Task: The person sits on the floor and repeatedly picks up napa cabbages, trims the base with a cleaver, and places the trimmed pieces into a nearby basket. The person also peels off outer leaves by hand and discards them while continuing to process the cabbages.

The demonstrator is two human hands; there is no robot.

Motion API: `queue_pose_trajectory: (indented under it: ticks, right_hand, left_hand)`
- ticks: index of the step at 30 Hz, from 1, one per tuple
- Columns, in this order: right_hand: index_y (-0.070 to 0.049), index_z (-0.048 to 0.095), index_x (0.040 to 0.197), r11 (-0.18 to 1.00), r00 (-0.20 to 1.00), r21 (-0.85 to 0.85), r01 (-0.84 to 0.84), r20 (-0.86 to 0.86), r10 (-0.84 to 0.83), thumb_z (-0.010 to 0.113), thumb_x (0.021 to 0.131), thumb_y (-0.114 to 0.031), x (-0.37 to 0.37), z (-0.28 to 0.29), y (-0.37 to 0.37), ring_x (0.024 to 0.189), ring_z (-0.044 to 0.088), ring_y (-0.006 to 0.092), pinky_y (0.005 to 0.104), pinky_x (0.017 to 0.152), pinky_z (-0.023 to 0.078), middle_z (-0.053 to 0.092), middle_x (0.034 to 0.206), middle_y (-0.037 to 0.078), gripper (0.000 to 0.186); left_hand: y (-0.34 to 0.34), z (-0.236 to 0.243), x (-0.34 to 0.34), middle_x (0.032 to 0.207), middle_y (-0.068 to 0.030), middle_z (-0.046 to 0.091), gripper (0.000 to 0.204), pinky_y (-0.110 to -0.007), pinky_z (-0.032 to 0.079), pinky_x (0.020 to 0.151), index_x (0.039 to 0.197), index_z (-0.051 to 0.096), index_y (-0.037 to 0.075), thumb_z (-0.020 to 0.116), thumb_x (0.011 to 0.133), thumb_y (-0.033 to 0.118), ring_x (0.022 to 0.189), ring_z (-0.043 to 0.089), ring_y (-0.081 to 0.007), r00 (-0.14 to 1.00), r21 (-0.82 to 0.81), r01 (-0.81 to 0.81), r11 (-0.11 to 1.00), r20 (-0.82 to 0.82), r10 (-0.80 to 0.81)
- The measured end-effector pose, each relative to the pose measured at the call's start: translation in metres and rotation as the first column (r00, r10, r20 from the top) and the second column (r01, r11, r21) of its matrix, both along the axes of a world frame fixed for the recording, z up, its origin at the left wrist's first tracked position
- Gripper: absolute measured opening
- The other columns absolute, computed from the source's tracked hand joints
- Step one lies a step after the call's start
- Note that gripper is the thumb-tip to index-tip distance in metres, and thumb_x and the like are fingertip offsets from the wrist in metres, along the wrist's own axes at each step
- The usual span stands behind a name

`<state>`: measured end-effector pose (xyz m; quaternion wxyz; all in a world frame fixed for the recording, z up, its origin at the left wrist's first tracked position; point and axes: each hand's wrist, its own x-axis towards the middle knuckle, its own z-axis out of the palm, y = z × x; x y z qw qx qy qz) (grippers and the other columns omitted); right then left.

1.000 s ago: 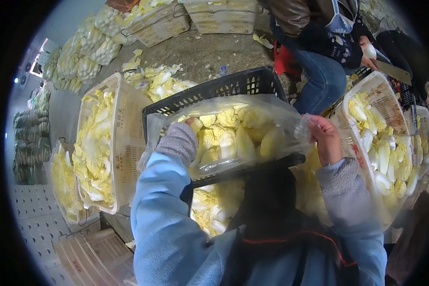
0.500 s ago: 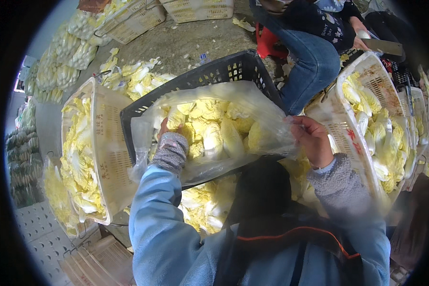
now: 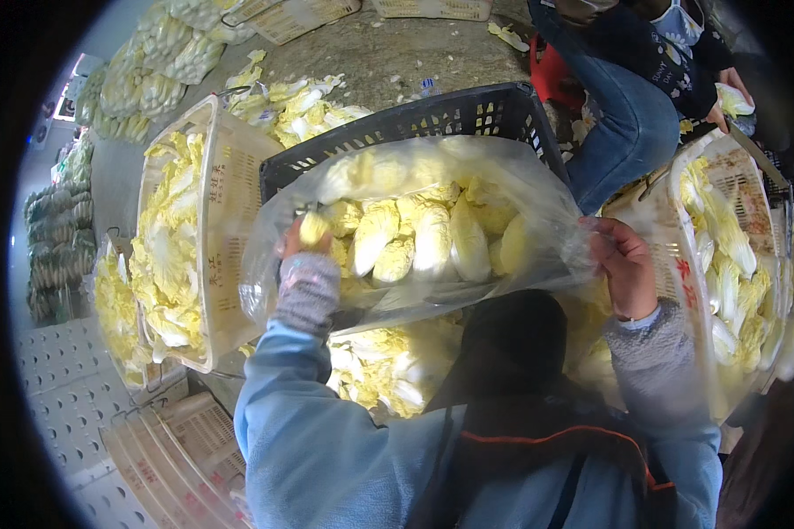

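Observation:
A clear plastic bag (image 3: 538,189) lines a black slatted crate (image 3: 406,123) in front of me. Inside it lie several small yellow napa cabbages (image 3: 432,242). At the bag's left end, my left hand (image 3: 295,242) is closed round a small yellow napa cabbage (image 3: 314,228), partly hidden by the fingers and slightly blurred. My right hand (image 3: 628,264) pinches the bag's gathered edge at the right, beyond the crate's corner. Between my body and the crate, more cabbage (image 3: 375,366) shows below the bag.
Cream crates full of cabbage leaves stand at the left (image 3: 229,238) and right (image 3: 679,220). Loose leaves (image 3: 304,106) lie on the floor behind the black crate. A co-worker in jeans (image 3: 626,132) sits at the far right, holding a cabbage. Stacked crates (image 3: 185,450) stand at lower left.
My left hand has drawn back toward the bag's left end, lifting a cabbage from among the others. My right hand still grips the bag's edge. The whole view has shifted.

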<state>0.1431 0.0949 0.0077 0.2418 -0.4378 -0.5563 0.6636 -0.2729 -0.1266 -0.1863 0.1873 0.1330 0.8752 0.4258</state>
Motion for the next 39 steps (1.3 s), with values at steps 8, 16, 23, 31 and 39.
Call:
queue_pose_trajectory:
  ticks: [8, 16, 23, 31, 39]
  right_hand:
    - [-0.004, 0.057, 0.101, 0.965, 0.976, 0.249, -0.08, 0.217, 0.025, 0.056, 0.083, -0.012, 0.006, -0.027, 0.006, 0.062, 0.051, 0.01, 0.026, 0.054, 0.043, 0.057, 0.076, 0.007, 0.02]
    - [-0.008, 0.051, 0.119, 0.782, 0.896, 0.608, -0.139, 0.413, -0.162, 0.06, 0.081, -0.028, 0.096, -0.009, -0.001, 0.114, 0.043, 0.0312, 0.0394, 0.097, 0.033, 0.048, 0.12, 0.016, 0.043]
    - [-0.005, 0.058, 0.109, 0.712, 0.115, 0.685, 0.154, 0.703, -0.702, 0.066, 0.074, -0.021, 0.314, -0.022, 0.094, 0.099, 0.055, 0.0307, 0.0376, 0.085, 0.044, 0.057, 0.107, 0.019, 0.039]
    - [-0.004, 0.043, 0.121, 0.911, 0.186, 0.352, 0.214, 0.901, -0.392, 0.049, 0.083, -0.017, 0.313, -0.054, 0.14, 0.104, 0.054, 0.0322, 0.0393, 0.09, 0.042, 0.056, 0.109, 0.02, 0.041]
    - [-0.001, 0.047, 0.118, 0.942, 0.646, 0.333, 0.025, 0.714, -0.27, 0.068, 0.068, -0.033, 0.3, 0.046, 0.073, 0.099, 0.057, 0.0283, 0.0362, 0.083, 0.044, 0.06, 0.104, 0.016, 0.063]
  left_hand:
    - [0.086, -0.001, -0.019, 0.112, -0.016, 0.053, 0.036, -0.032, 0.04, 0.088, 0.114, 0.05, 0.0, 0.055, 0.08, 0.009, 0.1, 0.052, -0.0235, 0.865, -0.332, 0.328, 0.884, -0.271, -0.423]
    - [0.061, 0.114, 0.107, 0.116, -0.0173, 0.051, 0.032, -0.032, 0.036, 0.094, 0.113, 0.051, -0.002, 0.05, 0.082, 0.005, 0.108, 0.049, -0.0243, 0.779, 0.139, 0.536, 0.833, -0.462, -0.424]
    - [0.014, 0.145, 0.192, 0.112, -0.0179, 0.054, 0.027, -0.034, 0.035, 0.094, 0.108, 0.052, -0.004, 0.051, 0.082, 0.0, 0.105, 0.051, -0.0263, 0.663, 0.215, 0.748, 0.628, -0.26, -0.702]
    - [0.054, 0.216, 0.248, 0.092, -0.0212, 0.055, 0.036, -0.039, 0.049, 0.067, 0.107, 0.05, -0.001, 0.049, 0.071, -0.007, 0.078, 0.056, -0.0337, 0.096, -0.151, 0.95, 0.275, -0.694, -0.714]
    - [0.139, 0.293, 0.374, 0.118, -0.0256, 0.048, 0.066, -0.041, 0.037, 0.093, 0.116, 0.046, -0.007, 0.07, 0.058, 0.012, 0.108, 0.048, -0.0373, 0.004, -0.138, 0.982, 0.13, -0.671, -0.741]
